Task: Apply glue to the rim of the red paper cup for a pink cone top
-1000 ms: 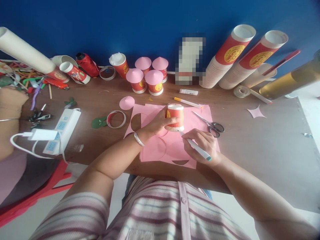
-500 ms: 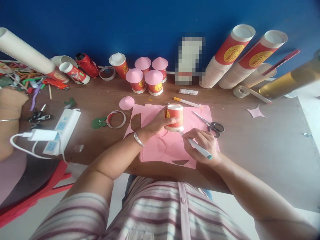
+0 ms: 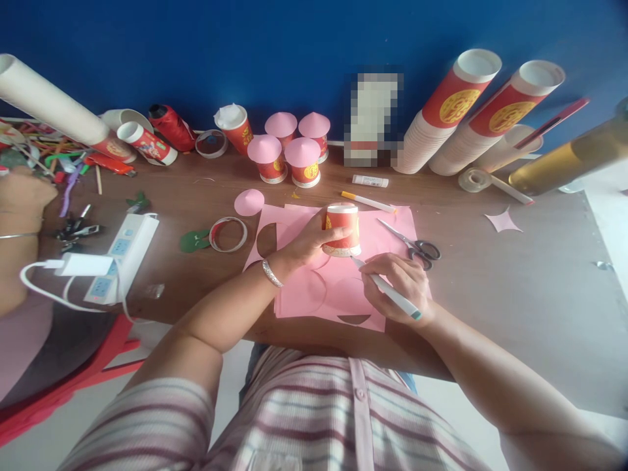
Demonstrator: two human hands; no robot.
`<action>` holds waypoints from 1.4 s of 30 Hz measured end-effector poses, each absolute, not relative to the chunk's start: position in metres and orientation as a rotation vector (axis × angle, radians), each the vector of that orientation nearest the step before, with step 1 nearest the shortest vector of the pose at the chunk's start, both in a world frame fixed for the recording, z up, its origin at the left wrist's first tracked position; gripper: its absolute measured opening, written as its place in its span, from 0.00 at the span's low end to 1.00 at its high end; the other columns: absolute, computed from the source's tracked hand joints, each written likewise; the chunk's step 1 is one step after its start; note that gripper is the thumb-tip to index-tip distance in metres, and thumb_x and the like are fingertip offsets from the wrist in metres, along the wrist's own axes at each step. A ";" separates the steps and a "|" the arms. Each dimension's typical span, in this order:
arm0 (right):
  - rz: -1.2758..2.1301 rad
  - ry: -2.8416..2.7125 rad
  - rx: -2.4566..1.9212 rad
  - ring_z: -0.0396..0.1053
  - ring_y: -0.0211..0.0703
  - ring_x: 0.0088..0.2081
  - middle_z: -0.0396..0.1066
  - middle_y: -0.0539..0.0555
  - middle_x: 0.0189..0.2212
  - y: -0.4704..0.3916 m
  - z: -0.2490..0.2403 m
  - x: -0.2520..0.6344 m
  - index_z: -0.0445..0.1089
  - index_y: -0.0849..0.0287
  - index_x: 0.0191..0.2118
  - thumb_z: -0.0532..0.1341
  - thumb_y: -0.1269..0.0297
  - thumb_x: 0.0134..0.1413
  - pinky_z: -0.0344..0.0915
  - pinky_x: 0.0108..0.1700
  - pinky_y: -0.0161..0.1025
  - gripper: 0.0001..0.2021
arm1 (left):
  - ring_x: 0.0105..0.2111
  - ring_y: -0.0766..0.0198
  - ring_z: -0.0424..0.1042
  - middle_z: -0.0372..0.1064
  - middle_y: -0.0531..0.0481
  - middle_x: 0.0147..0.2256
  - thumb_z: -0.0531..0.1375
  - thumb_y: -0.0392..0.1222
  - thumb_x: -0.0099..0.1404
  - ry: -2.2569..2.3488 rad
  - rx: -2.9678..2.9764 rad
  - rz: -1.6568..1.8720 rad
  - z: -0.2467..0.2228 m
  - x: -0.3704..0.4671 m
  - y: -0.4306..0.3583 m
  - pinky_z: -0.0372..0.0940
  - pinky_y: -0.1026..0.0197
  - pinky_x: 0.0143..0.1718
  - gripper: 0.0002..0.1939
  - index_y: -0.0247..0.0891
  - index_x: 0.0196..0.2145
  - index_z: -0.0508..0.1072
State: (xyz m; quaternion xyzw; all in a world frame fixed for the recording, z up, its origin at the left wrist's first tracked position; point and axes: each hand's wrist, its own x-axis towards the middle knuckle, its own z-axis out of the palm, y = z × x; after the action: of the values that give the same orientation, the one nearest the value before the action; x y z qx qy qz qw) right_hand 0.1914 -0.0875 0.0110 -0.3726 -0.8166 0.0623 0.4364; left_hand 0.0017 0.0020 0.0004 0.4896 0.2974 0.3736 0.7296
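My left hand (image 3: 314,234) is wrapped round a red and white paper cup (image 3: 346,221) with gold print, its thumb across the front. A patterned pale band runs along the cup's lower edge. My right hand (image 3: 397,284) grips a white marker (image 3: 395,296) with a green end, and its tip is at or very near that band. Under both hands lie pink paper sheets (image 3: 299,288) with round cut-outs and curved marks. Black-handled scissors (image 3: 417,248) rest on the sheets' right side, and a yellow and white marker (image 3: 366,201) lies by the top edge.
Several cups with pink cone tops (image 3: 301,154) stand behind, near a glue stick (image 3: 370,180) and tall cup stacks (image 3: 446,111). Left are a tape roll (image 3: 228,234), a pink cone (image 3: 249,203) and a power strip (image 3: 122,258). Another person's arm (image 3: 19,242) is at far left.
My right hand and the marker have shifted slightly right and down. The cup has turned or tilted a little in my left hand. The other things stay put.
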 end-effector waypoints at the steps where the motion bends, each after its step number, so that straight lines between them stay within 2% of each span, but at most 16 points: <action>1: 0.149 -2.032 -0.933 0.74 0.40 0.28 0.74 0.48 0.28 -0.088 0.011 0.191 0.68 0.54 0.43 0.60 0.77 0.55 0.71 0.30 0.36 0.12 | 0.36 0.61 0.67 0.68 0.48 0.36 0.69 0.51 0.58 0.663 1.084 0.820 0.000 0.001 0.002 0.66 0.59 0.36 0.18 0.38 0.39 0.72; 9: 0.106 -2.047 -0.951 0.69 0.36 0.24 0.72 0.48 0.27 -0.086 0.008 0.190 0.67 0.56 0.41 0.59 0.78 0.56 0.64 0.26 0.34 0.10 | 0.38 0.61 0.69 0.68 0.50 0.34 0.69 0.50 0.57 0.667 1.077 0.845 0.002 0.001 0.000 0.66 0.58 0.40 0.17 0.38 0.37 0.71; 14: 0.118 -2.047 -0.947 0.69 0.36 0.25 0.72 0.49 0.27 -0.087 0.008 0.190 0.67 0.56 0.40 0.59 0.78 0.57 0.65 0.27 0.35 0.09 | 0.38 0.61 0.68 0.68 0.50 0.34 0.68 0.49 0.57 0.678 1.073 0.837 0.005 0.002 -0.001 0.66 0.59 0.39 0.16 0.37 0.36 0.70; 19: 0.110 -2.047 -0.958 0.69 0.36 0.25 0.72 0.48 0.27 -0.087 0.008 0.189 0.67 0.56 0.41 0.59 0.78 0.58 0.64 0.27 0.34 0.10 | 0.33 0.64 0.66 0.67 0.50 0.35 0.70 0.49 0.55 0.616 1.016 0.809 0.006 0.003 -0.001 0.65 0.60 0.35 0.19 0.37 0.39 0.71; 24: 0.117 -2.056 -0.943 0.68 0.36 0.25 0.71 0.48 0.27 -0.086 0.007 0.188 0.67 0.56 0.40 0.59 0.79 0.57 0.63 0.27 0.34 0.10 | 0.36 0.63 0.67 0.68 0.48 0.36 0.70 0.49 0.56 0.593 1.010 0.814 0.003 0.004 0.000 0.66 0.60 0.37 0.19 0.37 0.38 0.71; 29: 0.140 -2.061 -0.909 0.68 0.37 0.25 0.72 0.48 0.27 -0.086 0.007 0.188 0.67 0.56 0.41 0.60 0.78 0.57 0.64 0.27 0.35 0.10 | 0.32 0.66 0.66 0.65 0.51 0.33 0.70 0.49 0.57 0.511 1.008 0.793 0.001 0.004 0.001 0.64 0.62 0.33 0.19 0.36 0.40 0.71; 34: 0.155 -2.066 -0.897 0.70 0.37 0.25 0.73 0.49 0.27 -0.087 0.008 0.189 0.67 0.56 0.42 0.60 0.77 0.58 0.67 0.29 0.35 0.10 | 0.31 0.66 0.66 0.66 0.51 0.33 0.70 0.50 0.56 0.550 1.022 0.788 0.000 0.004 0.002 0.64 0.61 0.34 0.19 0.36 0.39 0.71; 42: 0.147 -2.051 -0.901 0.71 0.37 0.25 0.73 0.49 0.27 -0.086 0.006 0.191 0.67 0.57 0.42 0.60 0.77 0.57 0.67 0.28 0.35 0.10 | 0.36 0.62 0.68 0.68 0.48 0.36 0.68 0.49 0.58 0.592 1.036 0.806 0.001 0.003 0.000 0.66 0.60 0.37 0.17 0.36 0.39 0.72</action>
State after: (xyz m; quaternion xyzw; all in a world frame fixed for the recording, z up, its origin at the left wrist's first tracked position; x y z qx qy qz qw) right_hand 0.1912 -0.0864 0.0065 -0.3617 -0.8233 0.0592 0.4334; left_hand 0.0026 0.0003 0.0007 0.4744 0.2712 0.3689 0.7519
